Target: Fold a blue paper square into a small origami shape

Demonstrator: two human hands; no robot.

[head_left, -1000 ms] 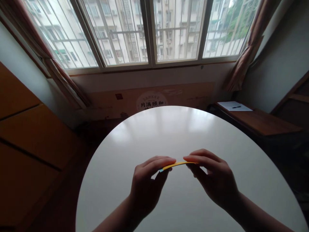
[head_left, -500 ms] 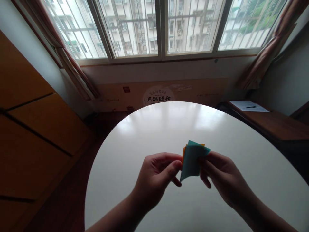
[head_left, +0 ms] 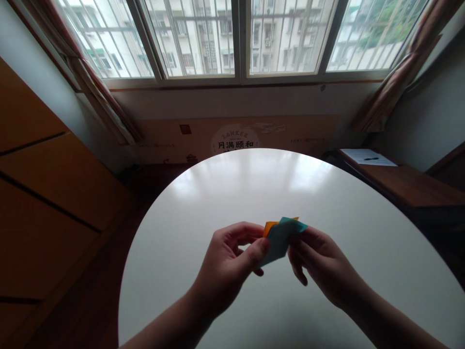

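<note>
Above the white table, a teal sheet of paper (head_left: 278,241) is held between my two hands, with an orange sheet of paper (head_left: 269,227) showing behind its upper edge. My left hand (head_left: 232,257) pinches the papers at their left side, thumb in front on the teal one. At the upper right corner, my right hand (head_left: 319,257) grips them between thumb and fingers; its lower fingers hang free. The teal sheet looks bent and tilted. Most of the orange sheet is hidden behind it.
A round white table (head_left: 189,291) fills the space beneath my hands. To the right stands a brown wooden table (head_left: 417,186) bearing a white paper (head_left: 358,155) and a pen (head_left: 371,159). Brown cabinets (head_left: 47,194) line the left, and a long printed box (head_left: 156,140) lies below the window.
Both hands have shifted slightly left with the papers. The teal sheet has tilted and looks flatter, my left thumb now lies over its front, and more orange shows at the upper left.
</note>
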